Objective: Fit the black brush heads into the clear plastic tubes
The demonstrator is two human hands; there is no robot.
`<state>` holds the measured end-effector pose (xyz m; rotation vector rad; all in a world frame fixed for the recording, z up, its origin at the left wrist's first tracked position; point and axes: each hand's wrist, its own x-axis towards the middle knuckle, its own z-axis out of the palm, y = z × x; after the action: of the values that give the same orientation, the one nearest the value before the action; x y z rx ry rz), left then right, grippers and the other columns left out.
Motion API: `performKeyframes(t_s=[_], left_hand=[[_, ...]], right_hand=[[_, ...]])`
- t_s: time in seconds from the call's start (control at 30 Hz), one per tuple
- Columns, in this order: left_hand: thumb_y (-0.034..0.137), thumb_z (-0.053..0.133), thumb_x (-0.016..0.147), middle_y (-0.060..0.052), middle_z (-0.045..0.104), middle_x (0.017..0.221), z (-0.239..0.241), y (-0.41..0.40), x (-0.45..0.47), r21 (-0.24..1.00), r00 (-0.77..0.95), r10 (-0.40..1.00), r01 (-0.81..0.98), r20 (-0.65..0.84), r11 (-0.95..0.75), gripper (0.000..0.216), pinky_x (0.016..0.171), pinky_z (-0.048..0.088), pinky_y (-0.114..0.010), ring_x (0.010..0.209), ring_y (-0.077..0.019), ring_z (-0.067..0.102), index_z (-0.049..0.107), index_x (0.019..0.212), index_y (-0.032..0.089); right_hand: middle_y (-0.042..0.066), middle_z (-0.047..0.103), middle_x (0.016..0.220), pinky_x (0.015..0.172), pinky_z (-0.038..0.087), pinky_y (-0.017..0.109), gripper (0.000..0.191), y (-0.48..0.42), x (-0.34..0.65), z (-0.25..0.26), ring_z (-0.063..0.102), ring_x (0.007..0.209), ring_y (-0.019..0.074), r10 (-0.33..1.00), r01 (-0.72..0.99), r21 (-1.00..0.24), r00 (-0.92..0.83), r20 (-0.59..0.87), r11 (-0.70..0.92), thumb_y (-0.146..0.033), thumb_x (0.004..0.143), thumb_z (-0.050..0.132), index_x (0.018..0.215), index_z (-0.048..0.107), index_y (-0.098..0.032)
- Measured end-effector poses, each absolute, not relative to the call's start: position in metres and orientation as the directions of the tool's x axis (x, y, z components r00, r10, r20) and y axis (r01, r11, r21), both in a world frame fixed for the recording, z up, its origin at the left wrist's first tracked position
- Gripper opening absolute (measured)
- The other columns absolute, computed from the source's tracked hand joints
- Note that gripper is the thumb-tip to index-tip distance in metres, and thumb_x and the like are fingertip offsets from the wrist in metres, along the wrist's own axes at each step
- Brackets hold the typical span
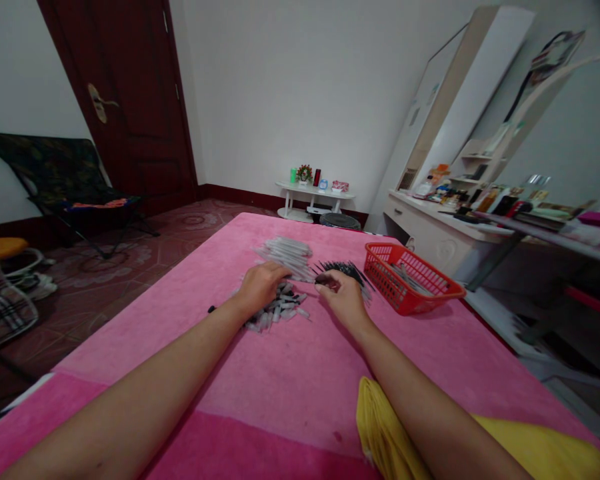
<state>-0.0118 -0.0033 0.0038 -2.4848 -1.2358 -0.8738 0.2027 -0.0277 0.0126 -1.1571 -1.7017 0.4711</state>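
Observation:
Both my arms reach forward over a pink cloth-covered surface (290, 373). My left hand (260, 285) rests palm down, fingers curled, on a heap of small grey pen caps (280, 310), close to a stack of pale grey pen barrels (287, 253). My right hand (341, 295) is closed in a pinch at the near end of a bundle of thin black refills (345, 270); what its fingertips hold is too small to name. A red plastic basket (430, 297) with several finished pens inside stands just right of my right hand.
A white dresser (435, 233) crowded with bottles stands to the right, beside a mirror. A small white side table (315, 197) sits by the far wall. A folding chair (65, 180) and a dark red door (125, 100) are at the left. Yellow cloth (530, 447) lies at the near right.

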Motion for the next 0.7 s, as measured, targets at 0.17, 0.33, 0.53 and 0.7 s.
performKeyframes(t_s=[0.17, 0.33, 0.53, 0.7], left_hand=[[0.011, 0.05, 0.079, -0.004, 0.067, 0.087, 0.0044, -0.0041, -0.0113, 0.029, 0.488, 0.641, 0.782, 0.593, -0.622, 0.028, 0.069, 0.044, -0.025, 0.083, -0.0171, 0.06, 0.066, 0.1, 0.021], [0.012, 0.051, 0.079, -0.004, 0.067, 0.089, 0.0042, -0.0053, -0.0108, 0.014, 0.498, 0.636, 0.781, 0.59, -0.625, 0.028, 0.07, 0.044, -0.026, 0.083, -0.0171, 0.06, 0.066, 0.1, 0.022], [0.011, 0.051, 0.079, -0.004, 0.067, 0.089, 0.0044, -0.0059, -0.0104, 0.029, 0.496, 0.642, 0.778, 0.584, -0.628, 0.028, 0.072, 0.045, -0.025, 0.085, -0.0169, 0.06, 0.066, 0.1, 0.023], [0.014, 0.052, 0.081, -0.004, 0.067, 0.089, 0.0038, -0.0055, -0.0106, 0.032, 0.505, 0.625, 0.762, 0.595, -0.646, 0.026, 0.071, 0.045, -0.025, 0.084, -0.0167, 0.06, 0.066, 0.1, 0.023]], right_hand=[[0.002, 0.066, 0.075, 0.061, 0.043, 0.025, 0.012, -0.027, 0.203, 0.0107, 0.057, 0.065, 0.0147, 0.858, 0.513, -0.722, -0.059, 0.51, 0.464, -0.02, 0.068, 0.058, 0.078, 0.065, -0.017], [0.002, 0.064, 0.075, 0.063, 0.043, 0.025, 0.009, -0.0297, 0.204, 0.0127, 0.056, 0.066, 0.0145, 0.829, 0.585, -0.643, -0.096, 0.55, 0.494, -0.018, 0.069, 0.057, 0.075, 0.064, -0.018], [0.003, 0.064, 0.078, 0.067, 0.043, 0.026, 0.011, -0.0317, 0.204, 0.0136, 0.057, 0.07, 0.015, 0.813, 0.633, -0.582, -0.135, 0.566, 0.51, -0.016, 0.07, 0.055, 0.075, 0.065, -0.018], [0.004, 0.067, 0.079, 0.066, 0.043, 0.026, 0.011, -0.0322, 0.2027, 0.0132, 0.058, 0.069, 0.0155, 0.819, 0.645, -0.593, -0.092, 0.566, 0.482, -0.02, 0.072, 0.058, 0.08, 0.066, -0.018]])
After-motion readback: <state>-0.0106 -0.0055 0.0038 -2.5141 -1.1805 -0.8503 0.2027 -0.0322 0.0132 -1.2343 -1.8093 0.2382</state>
